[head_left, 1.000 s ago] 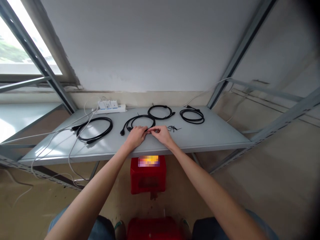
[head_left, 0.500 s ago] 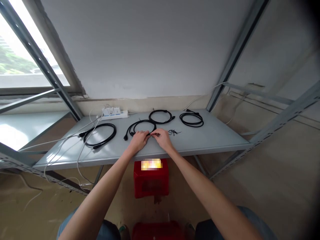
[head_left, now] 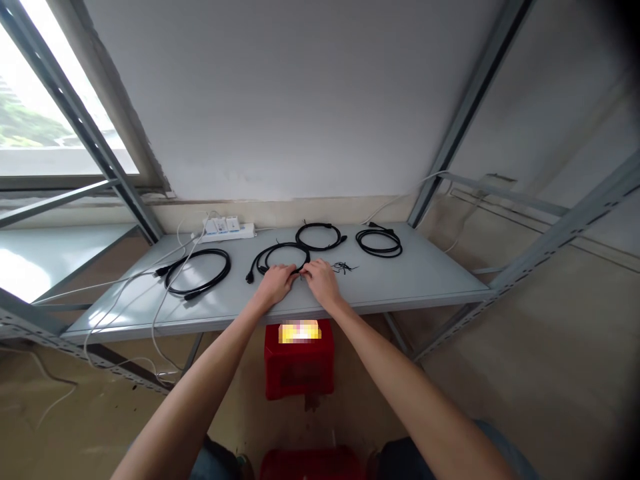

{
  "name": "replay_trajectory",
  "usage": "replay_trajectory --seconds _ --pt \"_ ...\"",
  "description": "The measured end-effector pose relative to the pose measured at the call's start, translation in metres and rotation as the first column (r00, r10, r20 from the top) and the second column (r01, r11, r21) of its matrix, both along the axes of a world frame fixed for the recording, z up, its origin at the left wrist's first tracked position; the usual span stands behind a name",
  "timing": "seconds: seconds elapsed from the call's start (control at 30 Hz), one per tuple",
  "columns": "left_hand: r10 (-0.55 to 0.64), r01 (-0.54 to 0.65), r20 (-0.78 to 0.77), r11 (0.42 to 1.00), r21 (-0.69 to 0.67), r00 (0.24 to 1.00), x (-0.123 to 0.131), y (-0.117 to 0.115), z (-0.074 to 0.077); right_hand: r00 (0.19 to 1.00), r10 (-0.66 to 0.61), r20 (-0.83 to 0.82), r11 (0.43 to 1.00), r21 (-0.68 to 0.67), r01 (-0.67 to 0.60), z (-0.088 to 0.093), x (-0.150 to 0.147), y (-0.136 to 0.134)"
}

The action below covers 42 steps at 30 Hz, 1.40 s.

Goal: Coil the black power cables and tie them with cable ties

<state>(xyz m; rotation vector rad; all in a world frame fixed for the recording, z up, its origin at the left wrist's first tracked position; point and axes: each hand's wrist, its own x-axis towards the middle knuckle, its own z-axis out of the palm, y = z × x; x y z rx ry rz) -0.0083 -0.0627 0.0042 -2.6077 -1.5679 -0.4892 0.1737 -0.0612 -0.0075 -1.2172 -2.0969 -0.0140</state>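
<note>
A black power cable, wound into a loop, lies near the middle of the shelf's front. My left hand is closed on the near side of this loop. Right beside it, my right hand has its fingers pinched together at the same stretch of cable. A thin dark end, like a twist tie, shows just below the fingertips; the fingers hide most of it. Several loose black twist ties lie to the right of my right hand.
Other coiled black cables lie at left, behind and at right on the grey shelf. A white power strip with white cords stands at the back left. Metal uprights flank the shelf; a red stool is below.
My right hand's fingers have shifted slightly and closed in nearer to my left hand at the loop. The view has moved a little; the cables lie as before.
</note>
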Motion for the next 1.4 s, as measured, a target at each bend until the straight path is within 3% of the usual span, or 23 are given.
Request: replay_trajectory --seconds 0.4,0.63,0.9,1.07,1.27,1.4 --pt "0.001 0.0 0.047 1.0 -0.013 0.999 0.001 -0.001 0.001 0.966 -0.015 0.26 1.0 0.028 0.008 0.009 -0.005 -0.012" --pt "0.022 -0.021 0.015 1.0 -0.02 1.0 0.002 -0.004 0.0 0.961 -0.01 0.276 1.0 0.004 0.009 0.009 -0.007 -0.017" --pt "-0.002 0.002 -0.004 1.0 -0.009 1.0 0.003 -0.009 -0.002 0.975 -0.076 0.209 0.986 -0.132 0.106 0.01 -0.006 -0.021" --pt "0.001 -0.001 0.0 1.0 -0.01 1.0 0.004 -0.012 -0.001 0.983 -0.067 0.172 0.978 -0.185 0.099 0.007 -0.006 -0.019" --pt "0.006 -0.006 0.007 1.0 -0.001 1.0 0.005 -0.014 0.0 0.999 0.0 -0.048 0.955 -0.298 -0.014 0.002 -0.002 -0.006" --pt "0.006 -0.006 0.006 1.0 0.01 1.0 0.006 -0.016 -0.003 0.964 0.024 -0.264 0.921 -0.37 -0.124 0.0 0.002 0.001"
